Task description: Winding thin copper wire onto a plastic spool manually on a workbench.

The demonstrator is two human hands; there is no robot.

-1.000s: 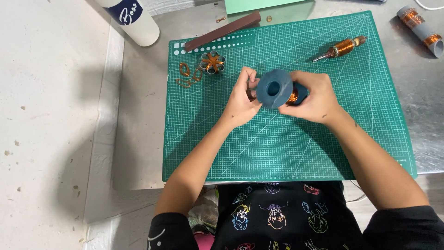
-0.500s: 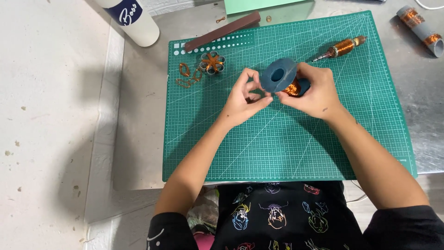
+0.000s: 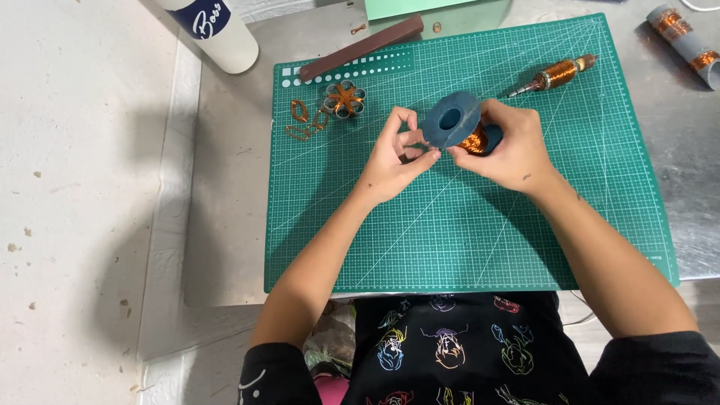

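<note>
Grey metal bench (image 3: 225, 225) carrying a green gridded cutting mat (image 3: 465, 240), seen from above, with pale speckled floor (image 3: 75, 187) at 9 o'clock. Item held: dark blue spool (image 3: 451, 120) wound with copper wire (image 3: 475, 141), raised just above the upper middle of the mat, one round flange with its centre hole tilted toward the camera. Right hand (image 3: 510, 146): fingers wrapped closed around the far side of the spool, thumb against the flange rim. Left hand (image 3: 394, 157): thumb and forefinger pinched together at the near edge of the flange, at 8 o'clock from its hole; whether a wire end lies between them cannot be told. Both forearms run down to 6 o'clock, where a black garment (image 3: 450, 352) with coloured line drawings shows. At 10 o'clock from the spool, on the mat: a small ring of grey tubes bound with copper wire (image 3: 344, 99), and just beside it several loose copper wire loops (image 3: 303, 124). At 11 o'clock: a flat brown strip (image 3: 360, 46) lying across the mat's top edge. At 2 o'clock: a motor armature (image 3: 555, 73) with copper winding and a thin shaft. At 2 o'clock, farther out, off the mat: a grey cylinder (image 3: 684, 34) banded with copper. Top left, at the bench edge: a white cylinder with a dark blue band (image 3: 217, 30).
</note>
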